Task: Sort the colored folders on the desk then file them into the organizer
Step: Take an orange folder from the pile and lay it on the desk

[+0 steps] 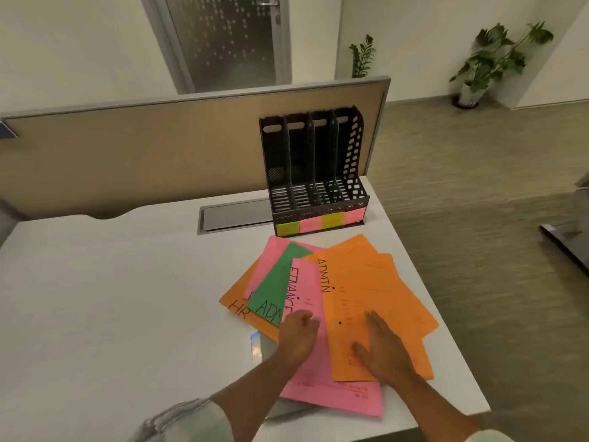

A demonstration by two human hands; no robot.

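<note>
A loose fan of colored folders lies on the white desk [111, 298]. On top is an orange folder marked ADMIN [366, 301], with my right hand [382, 349] lying flat on it, fingers straight. Beside it sits a pink folder marked FINANCE [307, 288]; my left hand [298, 336] rests on it with fingers curled, holding nothing that I can see. A green folder [280, 279], another pink one [271, 253] and an orange HR folder [237, 301] lie underneath. The black four-slot organizer [314, 167] stands empty behind them, with yellow and pink labels on its front.
A tan partition [159, 145] runs along the desk's back edge. A grey cable hatch [236, 215] lies left of the organizer. The desk's right edge is close to the folders. Potted plants [497, 59] stand on the floor far right.
</note>
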